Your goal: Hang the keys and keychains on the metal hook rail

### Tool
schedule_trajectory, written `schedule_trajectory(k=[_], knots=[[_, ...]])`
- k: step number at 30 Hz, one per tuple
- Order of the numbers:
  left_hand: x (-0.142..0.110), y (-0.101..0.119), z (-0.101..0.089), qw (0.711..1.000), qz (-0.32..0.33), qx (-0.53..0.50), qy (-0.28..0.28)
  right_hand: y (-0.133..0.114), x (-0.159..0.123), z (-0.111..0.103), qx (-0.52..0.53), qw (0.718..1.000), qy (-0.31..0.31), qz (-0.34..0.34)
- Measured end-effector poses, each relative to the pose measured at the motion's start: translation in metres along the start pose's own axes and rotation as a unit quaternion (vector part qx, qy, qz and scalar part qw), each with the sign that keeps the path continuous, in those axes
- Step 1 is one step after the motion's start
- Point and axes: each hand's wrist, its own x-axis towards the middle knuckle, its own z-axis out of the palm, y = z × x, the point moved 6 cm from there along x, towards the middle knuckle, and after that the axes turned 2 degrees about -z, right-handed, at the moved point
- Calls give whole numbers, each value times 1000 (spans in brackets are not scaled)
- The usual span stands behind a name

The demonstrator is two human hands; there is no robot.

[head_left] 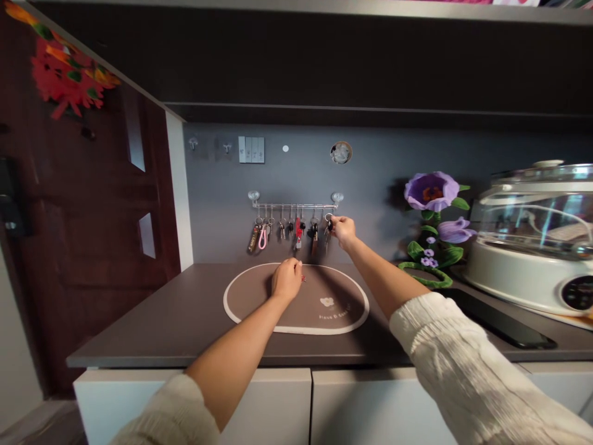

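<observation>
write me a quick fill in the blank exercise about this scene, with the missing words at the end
1. The right hand grips a set of keys near the ____ end of the hook rail.
2. The left hand is over a brown mat that is ____ in shape.
3. The loop-shaped strap hanging from the rail is ____ in colour.
4. The petals of the large flower are ____ in colour.

Missing words: right; oval; pink; purple
</observation>
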Motion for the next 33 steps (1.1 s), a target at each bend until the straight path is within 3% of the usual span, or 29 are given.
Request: schedule_trajectory(k=[7,16,22,29,33], knots=[[0,-1,0,1000,-10,-4,-6,7,13,5,-61,996,70,-13],[0,-2,-1,1000,-16,4,0,28,25,-2,-93,991,94,-35],[0,-2,-3,1000,-24,4,4,35,24,-1,-93,992,82,-39],[0,-5,-4,999,-40,2,2,39,22,5,-97,994,27,-38],[0,-5,-5,999,-43,1,2,32,9,2,-145,988,40,-42]])
